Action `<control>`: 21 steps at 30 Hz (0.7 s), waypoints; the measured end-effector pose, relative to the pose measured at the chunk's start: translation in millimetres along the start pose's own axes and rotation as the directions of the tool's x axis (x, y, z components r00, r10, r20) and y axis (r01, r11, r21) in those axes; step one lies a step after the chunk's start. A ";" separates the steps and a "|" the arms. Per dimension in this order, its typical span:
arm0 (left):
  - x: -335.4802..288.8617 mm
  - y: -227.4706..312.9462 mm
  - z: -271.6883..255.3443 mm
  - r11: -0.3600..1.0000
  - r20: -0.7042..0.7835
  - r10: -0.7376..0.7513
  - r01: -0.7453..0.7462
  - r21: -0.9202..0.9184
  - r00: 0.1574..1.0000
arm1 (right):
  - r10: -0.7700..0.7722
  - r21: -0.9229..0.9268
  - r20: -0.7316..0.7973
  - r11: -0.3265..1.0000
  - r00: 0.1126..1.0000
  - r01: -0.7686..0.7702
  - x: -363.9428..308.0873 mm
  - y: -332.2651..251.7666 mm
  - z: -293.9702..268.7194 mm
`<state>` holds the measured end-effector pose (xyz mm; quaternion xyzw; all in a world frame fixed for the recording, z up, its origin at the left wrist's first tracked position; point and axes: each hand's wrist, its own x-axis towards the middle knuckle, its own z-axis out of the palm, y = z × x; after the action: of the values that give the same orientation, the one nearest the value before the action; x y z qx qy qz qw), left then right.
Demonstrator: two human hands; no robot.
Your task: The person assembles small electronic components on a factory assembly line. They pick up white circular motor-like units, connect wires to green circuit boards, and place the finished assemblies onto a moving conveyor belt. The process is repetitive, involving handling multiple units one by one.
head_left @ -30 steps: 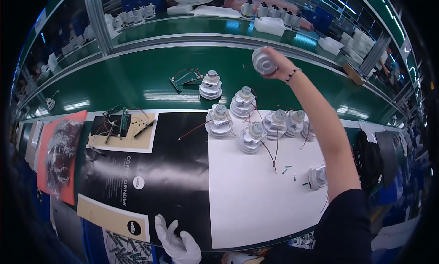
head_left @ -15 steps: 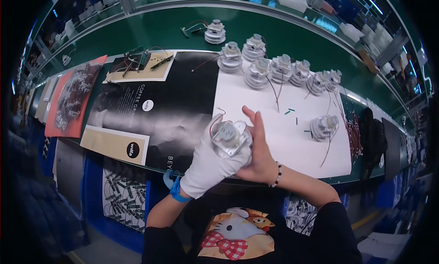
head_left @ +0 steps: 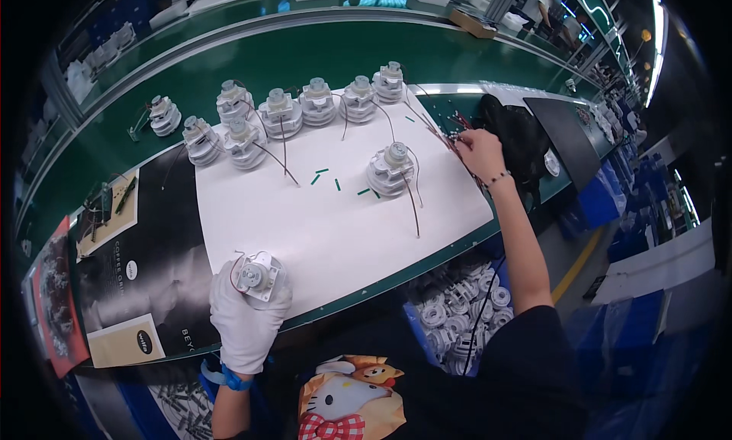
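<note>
My left hand [head_left: 245,322], in a white glove, grips a small motor assembly [head_left: 258,277] with a white round base, a metal top plate and a thin lead, at the near left of a white sheet [head_left: 328,234]. My bare right hand [head_left: 482,156] reaches to the far right of the bench. Its fingertips are pinched together on a bundle of thin brown-red wires [head_left: 450,152] with small pale ends; how many it grips is hidden. One more motor assembly [head_left: 390,171] stands on the sheet between my hands, its lead trailing toward me.
Several similar motor assemblies [head_left: 280,116] stand in a row along the sheet's far edge. Small green strips [head_left: 337,184] lie mid-sheet. A black bag [head_left: 522,135] sits beyond my right hand. Below the bench edge is a blue bin with white round parts [head_left: 457,322]. Circuit boards [head_left: 99,211] lie left.
My right hand has left the motor assembly and moved far right to the wires. My left hand still holds the assembly. The view has swung to the right.
</note>
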<state>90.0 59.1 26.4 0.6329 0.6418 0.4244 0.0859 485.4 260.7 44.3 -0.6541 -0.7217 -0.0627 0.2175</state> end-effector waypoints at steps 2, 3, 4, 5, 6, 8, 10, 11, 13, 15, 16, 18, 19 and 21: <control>0.1 2.3 4.9 0.999 -0.015 -0.033 0.033 0.011 0.999 | -0.049 -0.183 0.179 0.980 0.983 0.082 3.0 17.3 22.1; -2.9 -1.1 7.2 0.998 -0.024 -0.065 0.065 -0.011 0.998 | -0.005 -0.144 0.149 0.989 0.989 0.027 7.7 23.3 31.4; -5.3 -4.8 5.5 0.998 -0.037 -0.061 0.060 -0.036 0.997 | 0.079 -0.172 0.206 0.984 0.975 -0.044 16.4 15.1 33.6; -7.6 -9.3 6.0 0.996 -0.050 -0.056 0.053 -0.069 0.997 | 0.127 -0.119 0.191 0.987 0.973 -0.106 20.0 6.8 30.2; -8.9 -12.9 9.5 0.993 -0.054 -0.044 0.038 -0.113 0.998 | 0.138 -0.028 0.170 0.990 0.976 -0.135 25.4 15.1 33.0; -9.8 -11.5 8.3 0.990 -0.048 -0.045 0.038 -0.133 0.998 | 0.115 0.078 -0.047 0.991 0.992 -0.111 26.6 16.8 37.4; -8.8 -8.7 9.6 0.988 -0.038 -0.082 0.076 -0.136 0.996 | 0.101 0.233 -0.219 0.971 0.970 -0.049 32.6 30.9 32.9; -10.3 -7.0 7.8 0.939 0.005 -0.173 0.167 -0.302 0.985 | 0.092 0.317 -0.289 0.948 0.953 0.005 36.6 26.9 37.3; -6.0 1.3 5.2 0.752 0.107 -0.357 0.353 -0.556 0.928 | 0.071 0.326 -0.469 0.940 0.880 0.098 41.1 30.8 28.7; 1.3 0.8 -0.4 0.986 0.101 -0.104 0.115 -0.119 0.989 | 0.052 0.224 -0.651 0.966 0.757 0.127 32.6 29.4 -5.0; 2.2 2.9 -5.5 0.993 0.083 -0.106 0.110 -0.045 0.991 | 0.143 0.376 -0.628 0.917 0.765 0.137 32.9 25.8 -10.2; -6.9 -1.9 -18.1 0.986 0.060 -0.139 0.133 0.098 0.988 | 0.174 0.609 -0.690 0.665 0.703 0.433 28.6 -13.3 -29.4; -12.5 -3.9 -30.0 0.974 0.070 -0.166 0.152 0.166 0.984 | 0.032 0.489 -0.775 0.663 0.631 0.567 19.0 -38.8 -47.3; -22.5 -7.2 -50.3 0.973 0.018 -0.155 0.150 0.174 0.988 | -0.056 0.415 -0.807 0.656 0.588 0.631 -14.4 -102.8 -62.8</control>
<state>56.3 18.4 43.6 0.5934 0.7213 0.3495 0.0734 400.8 210.0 115.0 -0.2791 -0.6618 -0.1017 0.6883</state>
